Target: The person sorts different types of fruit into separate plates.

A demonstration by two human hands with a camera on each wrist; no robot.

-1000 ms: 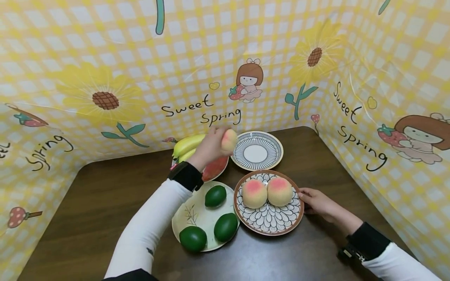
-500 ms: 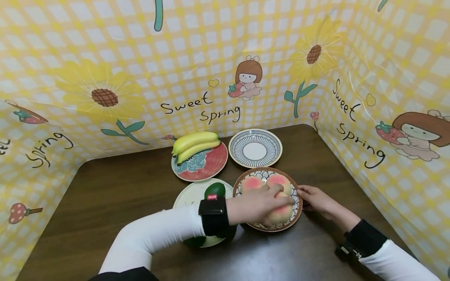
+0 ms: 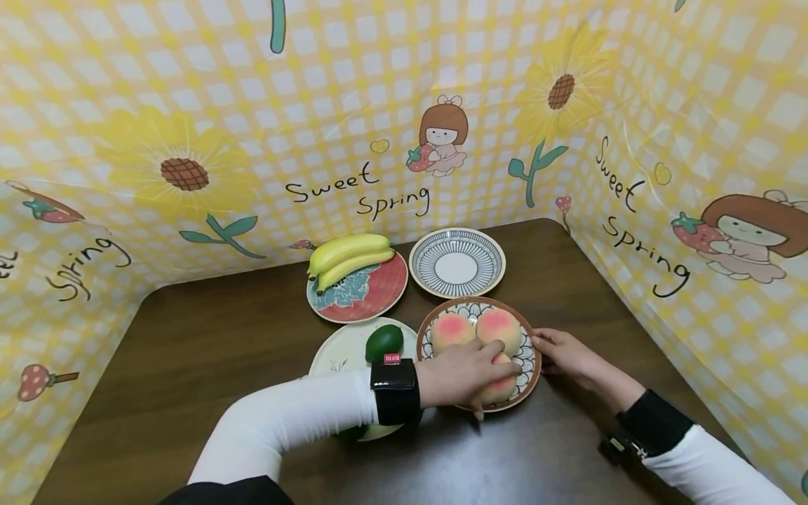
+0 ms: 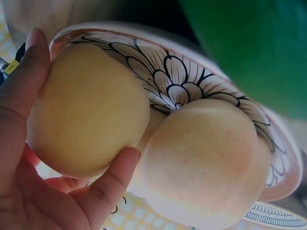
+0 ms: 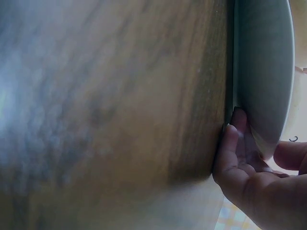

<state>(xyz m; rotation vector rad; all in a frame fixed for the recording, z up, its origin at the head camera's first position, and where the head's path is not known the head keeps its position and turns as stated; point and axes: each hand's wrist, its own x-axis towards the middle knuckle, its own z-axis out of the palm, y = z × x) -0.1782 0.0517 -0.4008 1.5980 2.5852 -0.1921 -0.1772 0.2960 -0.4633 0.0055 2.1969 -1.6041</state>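
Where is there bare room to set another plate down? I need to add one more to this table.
The dark table is bare left of the banana plate and the pale plate, and along the near edge. The striped plate holds nothing. Crowded: the peach plate, with the left hand and right hand at it.

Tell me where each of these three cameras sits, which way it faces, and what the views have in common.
Head: worn on the head, looking forward and down at the table; shows both sleeved arms, the left hand on a peach, the right hand at the brown-rimmed plate.
Left wrist: sits close under the left hand, facing the peach its fingers hold on the plate.
Right wrist: low over the table, facing the plate's edge; right hand's fingers show.
Shared: all three show that plate; head and left wrist share the peaches.
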